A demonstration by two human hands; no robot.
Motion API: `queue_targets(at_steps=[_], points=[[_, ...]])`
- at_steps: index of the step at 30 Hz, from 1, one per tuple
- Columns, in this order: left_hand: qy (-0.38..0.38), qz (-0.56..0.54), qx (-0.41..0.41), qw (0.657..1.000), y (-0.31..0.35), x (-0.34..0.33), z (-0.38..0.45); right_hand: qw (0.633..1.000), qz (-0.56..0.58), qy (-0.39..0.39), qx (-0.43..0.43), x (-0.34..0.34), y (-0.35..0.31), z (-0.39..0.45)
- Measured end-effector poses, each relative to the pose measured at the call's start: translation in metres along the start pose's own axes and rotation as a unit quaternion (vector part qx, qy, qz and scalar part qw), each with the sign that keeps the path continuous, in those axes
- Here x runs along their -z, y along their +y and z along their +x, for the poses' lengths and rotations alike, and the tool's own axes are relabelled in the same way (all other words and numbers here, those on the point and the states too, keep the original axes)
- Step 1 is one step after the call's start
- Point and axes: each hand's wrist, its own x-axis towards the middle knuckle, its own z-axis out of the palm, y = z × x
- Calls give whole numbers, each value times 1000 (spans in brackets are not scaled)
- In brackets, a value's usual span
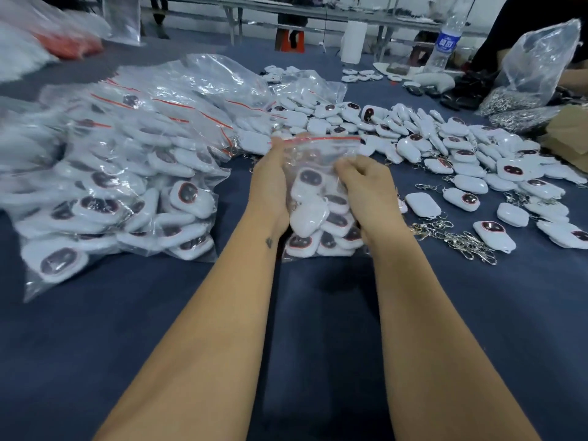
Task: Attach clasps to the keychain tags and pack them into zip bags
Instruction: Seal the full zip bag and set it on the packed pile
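Clear plastic zip bag [319, 186] stuffed with white keychain tags [307, 214] sits upright between our hands on the blue desk [318, 313]. Our left hand [269, 183] has it in a loose grip, fingers curled along the side up near the red seal. Our right hand [366, 189] pinches the other edge, fingers bent tight. Filled bags [121, 173] pile up left; loose tags [461, 154] and metal clasps [458, 240] lie right.

White tags [467, 198] with dark red-rimmed faces, clear zip bag [321, 154] red-striped, navy tablecloth [318, 313], silver clasps [458, 238]
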Motion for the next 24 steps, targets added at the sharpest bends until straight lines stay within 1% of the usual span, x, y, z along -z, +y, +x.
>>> queue_targets(at_steps=[1,2,4,6,7,10,13,14,16,18,19,20,21,22,24], points=[[-3,49,-10,999,1,0,-3,999,-36,24,23,-2,-1,-1],[-9,111,-23,993,2,1,-7,997,-47,48,34,-4,-3,-2],[-7,244,-41,969,7,6,-14,995,-5,94,34,-11,-9,-3],[-3,324,-51,945,20,13,-20,992,45,119,21,-24,-18,-4],[3,357,-72,931,29,16,-21,991,59,120,17,-34,-25,-4],[50,435,-147,887,68,27,-23,990,106,94,15,-68,-50,-4],[103,472,-199,853,116,44,-20,990,136,40,25,-103,-84,-4],[123,482,-215,840,134,52,-20,989,142,10,31,-115,-95,-3],[173,512,-241,806,168,65,-19,982,170,-78,34,-135,-113,-1],[235,545,-246,767,195,78,-12,979,145,-138,43,-148,-115,5],[266,570,-239,740,203,84,-6,982,116,-143,48,-149,-112,7],[294,598,-220,712,208,88,-1,986,87,-134,47,-148,-105,8],[314,618,-202,692,208,90,3,990,58,-118,41,-145,-94,9],[319,626,-192,685,206,90,7,994,33,-98,35,-141,-81,11],[290,640,-194,685,195,83,14,998,-20,-50,20,-132,-59,19]])
